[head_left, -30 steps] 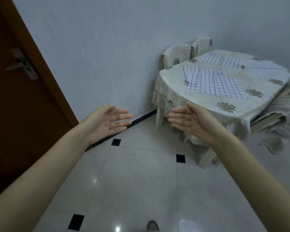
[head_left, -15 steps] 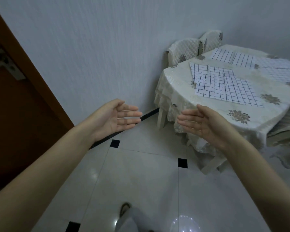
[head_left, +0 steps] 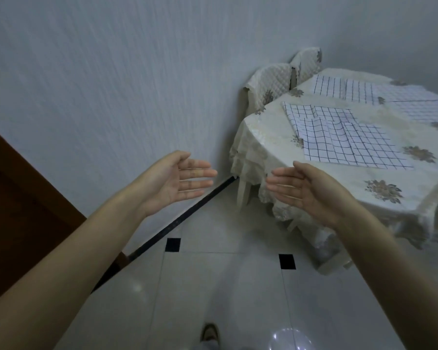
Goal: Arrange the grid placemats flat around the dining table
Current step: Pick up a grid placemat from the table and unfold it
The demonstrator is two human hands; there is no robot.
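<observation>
Left hand (head_left: 173,179) and right hand (head_left: 306,190) raised, palms facing, fingers straight, apart, holding nothing. Placemats (head_left: 344,140) lie overlapped on table (head_left: 268,137), ahead right, well out of reach. Step: approach. Next: walk closer, separate overlapped mats.

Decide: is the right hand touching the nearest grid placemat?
Apart. The head view shows the right hand open in the air, tablecloth visible between it and the placemat.

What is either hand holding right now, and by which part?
Nothing. The left hand and right hand are open in the air, apart from the white black-grid placemats on the table.
</observation>
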